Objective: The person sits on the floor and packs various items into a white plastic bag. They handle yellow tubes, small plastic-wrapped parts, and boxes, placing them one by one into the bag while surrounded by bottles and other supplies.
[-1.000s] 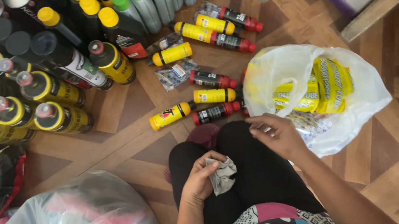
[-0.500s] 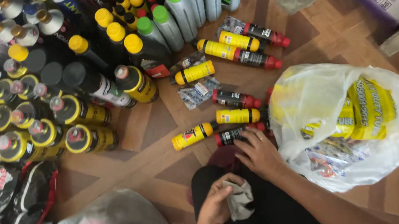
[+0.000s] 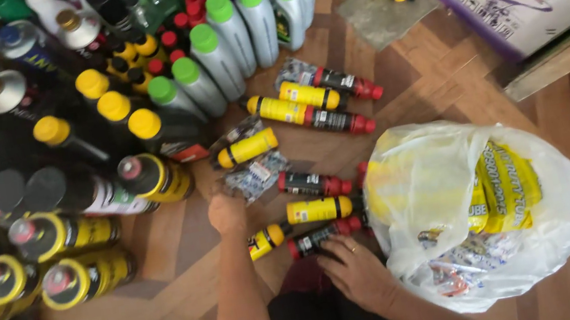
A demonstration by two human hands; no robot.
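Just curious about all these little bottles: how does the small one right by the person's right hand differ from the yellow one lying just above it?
The dark bottle at the right hand has a black body and red cap; the yellow bottle has a yellow body and black cap. The dark bottle lies slightly tilted, the yellow bottle nearly level. The hand's fingers reach the dark one; the yellow one lies untouched. Both are small, slim and lie flat on the wooden floor.

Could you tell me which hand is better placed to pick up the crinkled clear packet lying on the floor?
Left. The left hand already reaches the crinkled clear packet; the right hand rests lower, by the black bottle.
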